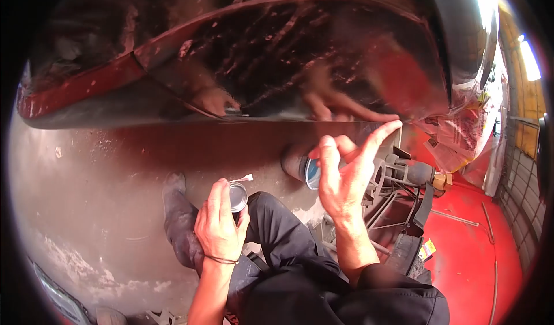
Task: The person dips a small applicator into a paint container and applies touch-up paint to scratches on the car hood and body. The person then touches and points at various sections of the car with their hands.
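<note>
My left hand (pixel 222 227) is wrapped around a small round metal tin (pixel 237 197), its circular end facing up. A small white scrap (pixel 247 178) shows beside the tin's rim; what it is I cannot make out. My right hand (pixel 346 178) is raised with the index finger stretched out and the other fingers partly bent. That fingertip reaches the lower edge of a dark, glossy car body panel (pixel 300 53), apparently touching it. Nothing shows in this hand. Both hands are mirrored in the panel, which bears pale streaks and a red patch.
Behind my right hand stands a bucket with a blue inside (pixel 313 172). To its right is a metal floor jack (pixel 398 178) on the red floor (pixel 461 238). Plastic sheeting (pixel 461 134) hangs by the car's end. Thin rods (pixel 490 227) lie at the right.
</note>
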Action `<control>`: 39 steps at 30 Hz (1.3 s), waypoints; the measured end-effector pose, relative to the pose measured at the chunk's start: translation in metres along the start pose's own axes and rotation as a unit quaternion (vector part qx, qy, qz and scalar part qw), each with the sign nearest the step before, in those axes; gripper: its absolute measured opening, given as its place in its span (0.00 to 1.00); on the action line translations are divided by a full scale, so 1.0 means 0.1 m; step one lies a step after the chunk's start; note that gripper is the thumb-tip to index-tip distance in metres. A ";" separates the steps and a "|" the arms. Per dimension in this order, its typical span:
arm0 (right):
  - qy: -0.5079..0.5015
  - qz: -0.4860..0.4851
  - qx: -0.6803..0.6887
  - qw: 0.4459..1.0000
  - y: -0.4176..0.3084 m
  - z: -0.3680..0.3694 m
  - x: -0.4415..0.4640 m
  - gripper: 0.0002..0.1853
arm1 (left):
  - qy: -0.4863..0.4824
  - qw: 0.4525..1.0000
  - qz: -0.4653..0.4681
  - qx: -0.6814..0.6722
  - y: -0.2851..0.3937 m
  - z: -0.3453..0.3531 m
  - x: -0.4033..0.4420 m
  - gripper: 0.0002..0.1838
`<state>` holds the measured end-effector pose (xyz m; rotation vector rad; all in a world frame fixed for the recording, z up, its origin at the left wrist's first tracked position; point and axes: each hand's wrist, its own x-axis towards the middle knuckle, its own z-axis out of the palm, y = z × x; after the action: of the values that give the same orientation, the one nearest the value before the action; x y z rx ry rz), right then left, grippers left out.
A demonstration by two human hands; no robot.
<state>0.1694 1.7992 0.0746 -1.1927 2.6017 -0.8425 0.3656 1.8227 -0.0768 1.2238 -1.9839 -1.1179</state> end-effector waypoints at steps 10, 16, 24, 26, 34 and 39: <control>-0.109 0.004 0.044 0.993 -0.36 0.24 -0.13 0.67 | -0.046 0.998 -0.044 0.019 0.13 -0.07 -0.44 0.38; -0.224 -0.109 -0.078 0.965 0.00 0.00 -0.33 0.61 | -0.047 0.998 -0.045 0.016 0.10 -0.10 -0.57 0.38; -0.096 -0.034 -0.168 0.981 0.02 -0.53 -0.11 0.62 | -0.047 0.998 -0.040 -0.028 0.13 -0.20 -0.55 0.39; -0.058 0.031 -0.145 0.987 -0.15 -0.49 0.00 0.61 | -0.040 0.998 -0.035 -0.032 0.13 -0.23 -0.53 0.38; -0.098 0.073 -0.064 0.990 -0.58 -0.07 0.02 0.60 | -0.039 0.998 -0.046 -0.004 0.26 -0.42 -0.60 0.37; -0.138 0.061 -0.019 0.988 -0.57 -0.06 0.00 0.62 | -0.036 0.998 -0.040 0.018 0.45 -0.63 -0.62 0.37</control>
<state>0.2039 1.7721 0.1109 -1.0623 2.4443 -0.5628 0.4215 1.8661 -0.0076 1.3085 -2.0317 -1.1865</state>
